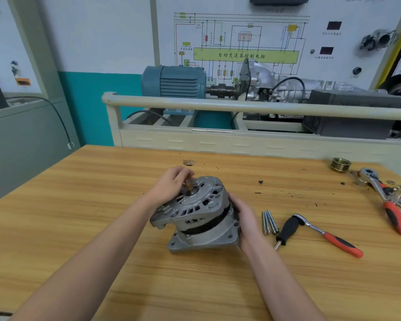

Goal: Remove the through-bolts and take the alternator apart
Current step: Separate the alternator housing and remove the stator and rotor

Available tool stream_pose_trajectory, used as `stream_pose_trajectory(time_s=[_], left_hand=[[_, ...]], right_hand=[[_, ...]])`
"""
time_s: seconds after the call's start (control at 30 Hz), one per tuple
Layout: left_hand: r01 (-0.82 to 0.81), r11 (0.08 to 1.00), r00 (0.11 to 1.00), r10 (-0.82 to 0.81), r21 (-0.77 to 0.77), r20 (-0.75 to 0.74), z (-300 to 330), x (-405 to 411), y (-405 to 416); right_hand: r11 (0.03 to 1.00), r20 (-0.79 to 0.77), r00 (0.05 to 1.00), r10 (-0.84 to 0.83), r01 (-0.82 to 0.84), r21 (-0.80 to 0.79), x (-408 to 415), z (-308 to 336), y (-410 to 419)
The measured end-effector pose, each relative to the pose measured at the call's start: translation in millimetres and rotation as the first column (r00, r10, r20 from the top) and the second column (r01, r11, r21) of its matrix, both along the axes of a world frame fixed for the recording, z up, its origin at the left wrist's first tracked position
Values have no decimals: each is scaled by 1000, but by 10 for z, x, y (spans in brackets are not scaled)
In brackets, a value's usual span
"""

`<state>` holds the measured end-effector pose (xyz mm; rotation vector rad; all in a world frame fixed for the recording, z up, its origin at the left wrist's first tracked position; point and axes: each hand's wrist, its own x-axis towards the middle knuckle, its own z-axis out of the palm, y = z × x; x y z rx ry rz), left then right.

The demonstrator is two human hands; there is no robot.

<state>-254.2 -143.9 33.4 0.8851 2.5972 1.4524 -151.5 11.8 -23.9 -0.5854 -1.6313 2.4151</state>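
With 3 bolts [269,221] out, alternator [196,214] is gripped by left hand [171,185] and right hand [247,218]; housing halves likely to be pulled apart next.

Alternator [196,214]: cast grey metal, matt, slightly rough, with a black band round the middle
Shaft [189,185]: coppery metal, dull
Bolts [269,221]: bright steel, smooth and shiny
Table [102,205]: pale wood-grain top, smooth, low sheen
Ratchet [326,235]: chromed metal, orange and black grip
Pulley [340,164]: brassy grooved metal
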Motion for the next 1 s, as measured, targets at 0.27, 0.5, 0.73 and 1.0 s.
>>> stream_pose_trajectory(time_s=[0.27,0.5,0.73,1.0], left_hand=[[76,996,997,-76,53,-3,7,293,63],[-39,999,999,39,-11,4,12,242,62],[-15,1000,1000,15,1,-24,-5,202,64],[-9,1000,1000,9,17,-9,-2,153,87]], right_hand=[[963,-132,979,-154,119,-242,131,35,-110],[964,-130,971,-201,173,-200,175,66,-199],[947,-194,943,-268,221,-234,267,-10,-328],[921,-245,908,-340,268,-282,335,-7,-470]])
